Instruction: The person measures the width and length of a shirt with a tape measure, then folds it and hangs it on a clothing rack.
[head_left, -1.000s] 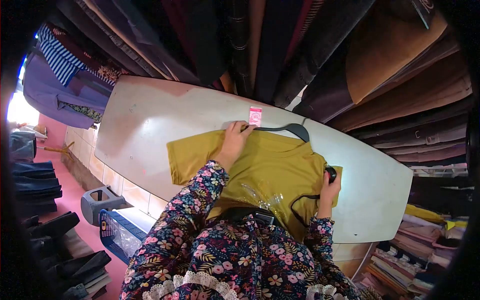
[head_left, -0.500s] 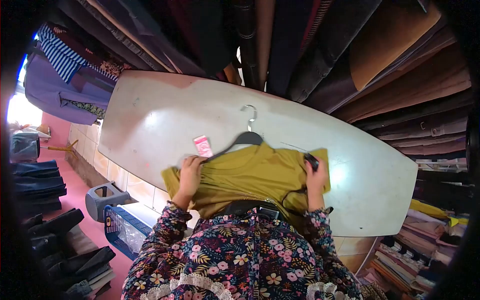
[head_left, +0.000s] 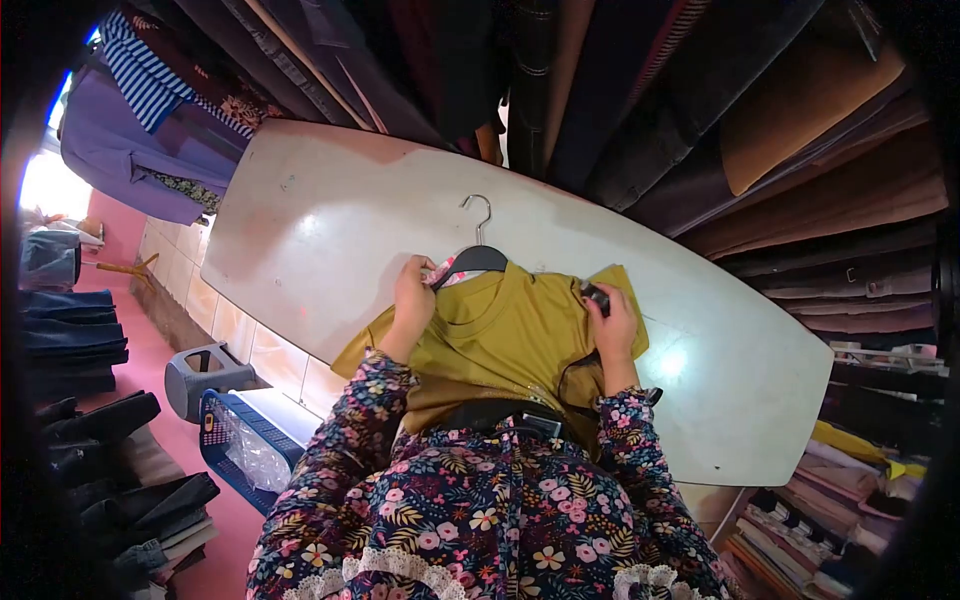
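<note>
Mustard shirt on black hanger, fingers closed on both shoulders.
Could slip off hanger if left hand and right hand tug unevenly.

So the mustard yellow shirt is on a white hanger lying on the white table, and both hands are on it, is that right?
Not quite: in the head view the hanger is black with a metal hook, not white. The rest holds: the mustard yellow shirt lies on the white table, with the left hand and right hand on it.
</note>
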